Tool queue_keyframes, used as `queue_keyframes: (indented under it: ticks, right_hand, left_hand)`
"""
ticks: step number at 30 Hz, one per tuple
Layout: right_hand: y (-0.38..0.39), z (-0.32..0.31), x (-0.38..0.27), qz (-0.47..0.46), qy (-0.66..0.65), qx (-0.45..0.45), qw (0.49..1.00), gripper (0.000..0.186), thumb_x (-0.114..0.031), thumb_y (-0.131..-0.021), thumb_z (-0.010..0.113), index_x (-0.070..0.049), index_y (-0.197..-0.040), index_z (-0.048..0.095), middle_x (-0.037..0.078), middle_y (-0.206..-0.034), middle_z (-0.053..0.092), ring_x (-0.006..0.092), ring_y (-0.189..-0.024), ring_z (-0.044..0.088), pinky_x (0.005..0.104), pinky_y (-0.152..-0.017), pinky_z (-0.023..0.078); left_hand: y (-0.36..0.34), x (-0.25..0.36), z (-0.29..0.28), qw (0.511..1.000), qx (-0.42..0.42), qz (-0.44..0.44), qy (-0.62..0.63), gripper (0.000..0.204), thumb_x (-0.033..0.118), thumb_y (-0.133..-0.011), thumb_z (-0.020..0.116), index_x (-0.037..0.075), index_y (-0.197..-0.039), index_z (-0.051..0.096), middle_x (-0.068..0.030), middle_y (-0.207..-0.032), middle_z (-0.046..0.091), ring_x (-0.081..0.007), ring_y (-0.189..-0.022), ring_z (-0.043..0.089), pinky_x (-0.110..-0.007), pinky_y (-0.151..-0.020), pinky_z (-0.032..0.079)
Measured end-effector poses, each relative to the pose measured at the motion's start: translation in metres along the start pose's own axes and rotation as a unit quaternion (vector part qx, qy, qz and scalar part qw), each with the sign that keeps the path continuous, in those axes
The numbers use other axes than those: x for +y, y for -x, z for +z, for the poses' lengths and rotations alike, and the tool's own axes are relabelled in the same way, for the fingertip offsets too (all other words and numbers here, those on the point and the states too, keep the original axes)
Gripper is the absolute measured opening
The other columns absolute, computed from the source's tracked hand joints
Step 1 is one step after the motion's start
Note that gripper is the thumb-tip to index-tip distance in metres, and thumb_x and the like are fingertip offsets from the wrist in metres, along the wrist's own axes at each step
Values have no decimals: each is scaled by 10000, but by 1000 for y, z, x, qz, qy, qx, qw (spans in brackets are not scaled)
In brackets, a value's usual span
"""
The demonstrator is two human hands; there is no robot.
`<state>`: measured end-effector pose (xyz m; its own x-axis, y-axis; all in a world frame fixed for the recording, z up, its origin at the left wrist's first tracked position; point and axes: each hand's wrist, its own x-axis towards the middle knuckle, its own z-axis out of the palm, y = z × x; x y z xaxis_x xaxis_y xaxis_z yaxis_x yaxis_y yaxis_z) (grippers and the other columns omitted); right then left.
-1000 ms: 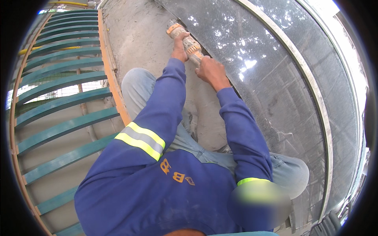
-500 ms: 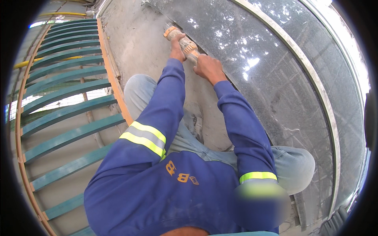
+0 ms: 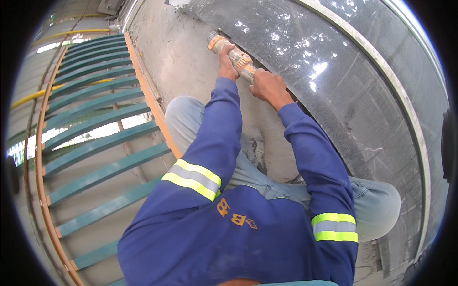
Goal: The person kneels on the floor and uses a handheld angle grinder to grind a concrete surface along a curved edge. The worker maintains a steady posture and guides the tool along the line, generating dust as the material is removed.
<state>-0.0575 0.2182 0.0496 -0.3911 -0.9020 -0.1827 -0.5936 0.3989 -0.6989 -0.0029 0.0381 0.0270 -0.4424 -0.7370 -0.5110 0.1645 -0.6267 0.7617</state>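
Note:
A dusty orange and grey angle grinder (image 3: 240,59) slants across the upper middle of the view. Its head end points up and to the left, along the edge of a dark glossy panel (image 3: 334,95). My left hand (image 3: 228,66) is wrapped around the tool's body close to the head. Farther back, my right hand (image 3: 269,87) is closed around the rear end. The disc and what it touches are too small and dusty to make out. Both forearms reach forward in blue sleeves with reflective bands.
On the left lies a ladder-like frame (image 3: 107,157) of green slats and orange-brown rails. Dusty concrete floor (image 3: 164,52) runs between it and the panel. A pale metal strip (image 3: 400,97) curves across the panel. My bent knees (image 3: 183,119) are on both sides.
The whole view has shifted, so the scene sits slightly farther right and lower. Both hands keep their hold on the angle grinder, at nearly the same place beside the panel's edge.

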Motion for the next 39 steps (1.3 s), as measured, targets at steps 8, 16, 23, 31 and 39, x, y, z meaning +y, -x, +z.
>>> queue_keyframes:
  ticks: [8, 16, 23, 31, 39]
  right_hand:
    - [-15, 12, 3, -7, 4, 27, 1000, 315, -183, -757, 720, 26, -990, 684, 198, -978, 716, 347, -929, 708, 431, -786, 563]
    - [-20, 13, 0, -9, 5, 21, 1000, 266, -137, -761, 679, 8, -983, 705, 183, -1013, 717, 340, -932, 709, 430, -791, 562]
    - [-10, 12, 3, -20, 5, 26, 999, 261, -125, -768, 662, 6, -989, 704, 185, -1015, 716, 341, -936, 708, 431, -795, 561]
    - [-16, 11, 4, -9, 8, 21, 1000, 264, -136, -777, 656, -2, -999, 703, 172, -1028, 716, 333, -956, 705, 427, -805, 559]
    - [-22, 13, 2, -5, 11, 19, 1000, 266, -116, -772, 658, -21, -1016, 708, 162, -1030, 718, 330, -962, 705, 422, -810, 559]
  left_hand:
    - [-27, 0, -16, 1000, 3, 6, -8, 368, 234, -735, 674, 77, -1031, 522, -96, -874, 563, -306, -730, 622, -510, -671, 560]
    - [-29, 2, -18, 1000, 13, 11, -18, 444, 257, -720, 688, 72, -1089, 522, -106, -927, 557, -307, -779, 619, -510, -700, 551]
    - [-20, -2, -18, 999, 3, 16, -30, 422, 256, -739, 680, 64, -1078, 517, -109, -893, 564, -307, -739, 619, -484, -672, 558]
    - [-30, -3, -17, 1000, 16, 10, -15, 401, 262, -724, 698, 81, -1040, 529, -88, -888, 547, -291, -742, 610, -484, -658, 552]
    - [-31, 0, -18, 1000, 2, 4, -16, 321, 258, -728, 693, 101, -957, 533, -68, -802, 542, -284, -685, 605, -458, -640, 546]
